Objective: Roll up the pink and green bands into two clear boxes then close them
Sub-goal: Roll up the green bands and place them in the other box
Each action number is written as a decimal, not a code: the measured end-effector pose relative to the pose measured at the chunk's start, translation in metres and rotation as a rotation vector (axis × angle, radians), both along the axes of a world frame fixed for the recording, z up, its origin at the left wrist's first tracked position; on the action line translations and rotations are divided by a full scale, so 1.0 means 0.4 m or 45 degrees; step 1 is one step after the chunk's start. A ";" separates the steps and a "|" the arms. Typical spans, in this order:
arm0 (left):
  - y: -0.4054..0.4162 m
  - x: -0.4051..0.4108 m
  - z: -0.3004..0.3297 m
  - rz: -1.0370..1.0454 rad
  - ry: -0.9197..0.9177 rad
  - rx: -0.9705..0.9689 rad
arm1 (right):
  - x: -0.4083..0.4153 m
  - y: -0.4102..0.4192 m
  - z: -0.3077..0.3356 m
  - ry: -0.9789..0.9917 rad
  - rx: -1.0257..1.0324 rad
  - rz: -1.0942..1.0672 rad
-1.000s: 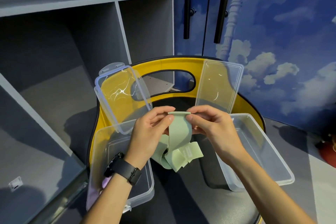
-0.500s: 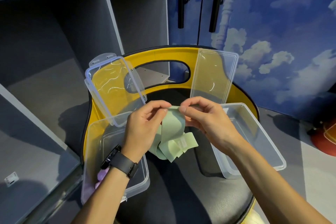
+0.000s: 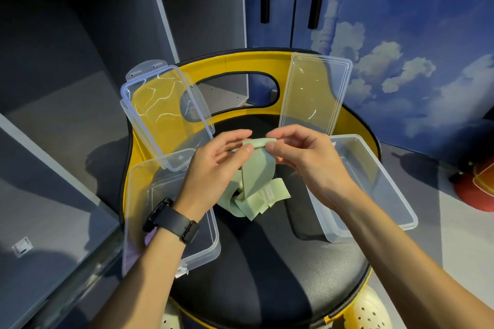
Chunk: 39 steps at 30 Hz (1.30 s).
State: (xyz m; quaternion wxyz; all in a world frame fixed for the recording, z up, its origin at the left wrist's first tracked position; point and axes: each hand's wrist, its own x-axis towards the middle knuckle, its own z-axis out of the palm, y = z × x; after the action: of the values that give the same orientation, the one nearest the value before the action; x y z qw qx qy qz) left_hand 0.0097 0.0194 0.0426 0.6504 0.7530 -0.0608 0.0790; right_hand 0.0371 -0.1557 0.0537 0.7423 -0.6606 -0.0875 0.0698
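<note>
Both hands, the left hand (image 3: pixel 213 165) and right hand (image 3: pixel 307 160), pinch the top of the soft green stretchy band (image 3: pixel 256 168) above the black seat (image 3: pixel 267 262). Only a tiny roll is made. Both clear plastic boxes (image 3: pixel 374 181) sit open; something purple-pink shows inside the left one.

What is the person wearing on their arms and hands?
The left hand and right hand are bare, with no gloves or rings showing. Both forearms are bare, with no sleeves in view. A black watch with a black strap sits on the left wrist.
</note>
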 end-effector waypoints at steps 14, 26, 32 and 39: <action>-0.002 -0.001 -0.003 0.081 -0.114 0.063 | -0.003 -0.004 -0.007 0.033 0.016 0.081; -0.006 -0.005 0.004 0.069 -0.220 0.067 | -0.004 -0.009 -0.002 0.020 -0.009 0.132; -0.002 -0.016 0.021 -0.079 -0.064 -0.024 | -0.005 -0.006 -0.003 -0.015 0.021 0.103; 0.001 -0.012 0.024 0.038 -0.013 -0.022 | -0.013 0.004 0.004 -0.065 -0.026 0.042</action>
State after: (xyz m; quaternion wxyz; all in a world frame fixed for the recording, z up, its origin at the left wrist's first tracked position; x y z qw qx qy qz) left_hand 0.0049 0.0197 0.0523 0.6553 0.7478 -0.0524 0.0932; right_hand 0.0321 -0.1543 0.0554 0.7316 -0.6683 -0.1169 0.0661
